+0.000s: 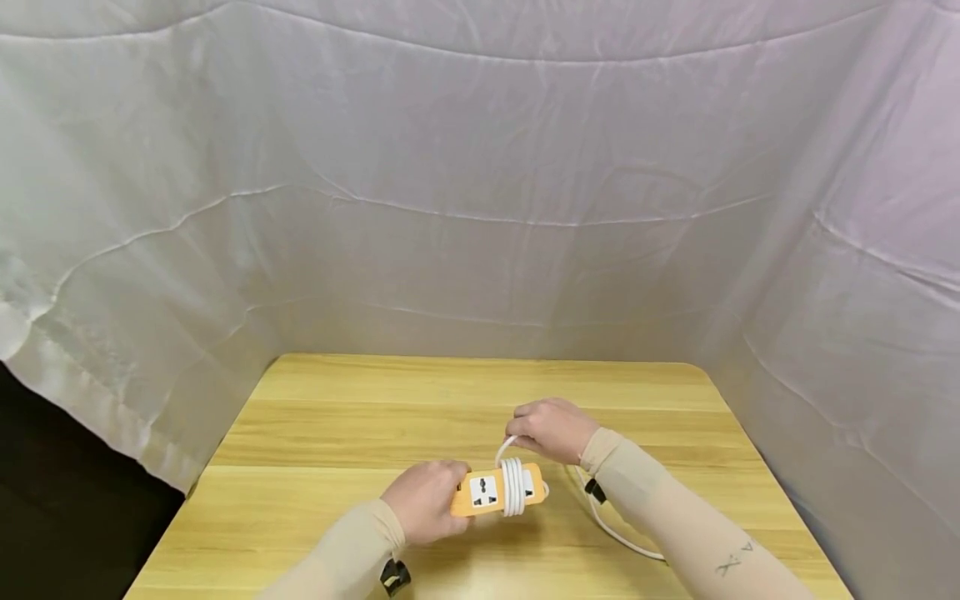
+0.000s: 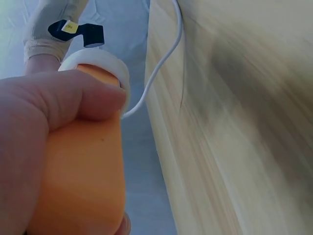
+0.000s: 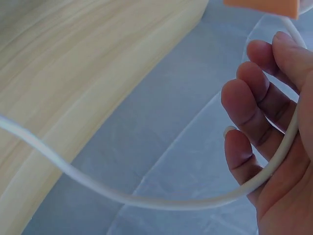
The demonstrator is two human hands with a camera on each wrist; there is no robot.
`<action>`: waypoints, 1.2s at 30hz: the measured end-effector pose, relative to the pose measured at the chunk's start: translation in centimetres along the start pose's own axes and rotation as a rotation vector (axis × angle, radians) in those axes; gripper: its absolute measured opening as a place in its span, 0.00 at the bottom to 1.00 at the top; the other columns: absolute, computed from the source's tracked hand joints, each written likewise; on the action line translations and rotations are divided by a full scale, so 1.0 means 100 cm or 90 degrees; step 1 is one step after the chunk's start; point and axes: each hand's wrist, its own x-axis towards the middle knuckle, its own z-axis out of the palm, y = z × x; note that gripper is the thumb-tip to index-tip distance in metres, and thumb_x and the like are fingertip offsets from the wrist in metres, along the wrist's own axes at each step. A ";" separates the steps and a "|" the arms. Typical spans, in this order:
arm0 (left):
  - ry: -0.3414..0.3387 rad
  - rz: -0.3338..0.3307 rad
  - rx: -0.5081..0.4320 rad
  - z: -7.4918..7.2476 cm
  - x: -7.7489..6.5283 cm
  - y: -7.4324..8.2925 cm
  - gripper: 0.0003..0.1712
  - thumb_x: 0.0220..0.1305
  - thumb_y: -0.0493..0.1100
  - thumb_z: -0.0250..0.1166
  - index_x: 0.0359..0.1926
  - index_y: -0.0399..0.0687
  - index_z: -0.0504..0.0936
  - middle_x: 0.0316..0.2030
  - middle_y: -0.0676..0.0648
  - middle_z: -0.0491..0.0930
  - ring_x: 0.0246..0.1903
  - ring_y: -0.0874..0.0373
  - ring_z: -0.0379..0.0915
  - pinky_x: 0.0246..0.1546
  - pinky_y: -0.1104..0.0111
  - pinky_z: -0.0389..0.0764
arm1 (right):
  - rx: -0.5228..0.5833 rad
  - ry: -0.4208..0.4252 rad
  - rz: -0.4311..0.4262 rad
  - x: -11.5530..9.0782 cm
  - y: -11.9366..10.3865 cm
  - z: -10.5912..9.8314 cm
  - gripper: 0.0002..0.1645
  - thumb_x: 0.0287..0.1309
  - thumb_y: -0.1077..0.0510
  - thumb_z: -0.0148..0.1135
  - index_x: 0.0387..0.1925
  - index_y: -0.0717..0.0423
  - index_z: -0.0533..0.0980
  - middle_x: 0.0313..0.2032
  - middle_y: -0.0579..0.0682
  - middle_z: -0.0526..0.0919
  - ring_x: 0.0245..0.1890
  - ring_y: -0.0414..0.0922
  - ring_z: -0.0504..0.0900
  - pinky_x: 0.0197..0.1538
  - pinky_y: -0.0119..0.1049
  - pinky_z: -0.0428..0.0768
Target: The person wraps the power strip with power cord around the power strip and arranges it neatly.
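An orange power strip (image 1: 467,502) with white socket faces is held up over the table by my left hand (image 1: 427,502), which grips its left end. In the left wrist view the thumb (image 2: 98,100) lies across the orange body (image 2: 88,171). Several turns of white cord (image 1: 513,487) wrap round the strip's right half. My right hand (image 1: 553,429), behind and right of the strip, pinches the cord between thumb and fingers. Seen from the right wrist, the cord (image 3: 171,203) runs across the palm and hangs in a loop below the curled fingers (image 3: 244,105).
The wooden table (image 1: 337,417) has a grain of long planks. Loose cord (image 1: 626,543) trails from under the right forearm over the table. Grey fabric curtains (image 1: 480,267) stand round the back and sides. Each wrist carries a small black camera (image 1: 394,576).
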 end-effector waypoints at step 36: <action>0.052 -0.110 0.006 -0.008 0.007 -0.015 0.23 0.45 0.49 0.74 0.39 0.41 0.78 0.24 0.55 0.74 0.20 0.67 0.65 0.20 0.74 0.69 | -0.026 0.065 0.038 0.006 -0.023 -0.012 0.09 0.61 0.50 0.63 0.26 0.45 0.78 0.26 0.37 0.80 0.23 0.32 0.74 0.28 0.29 0.76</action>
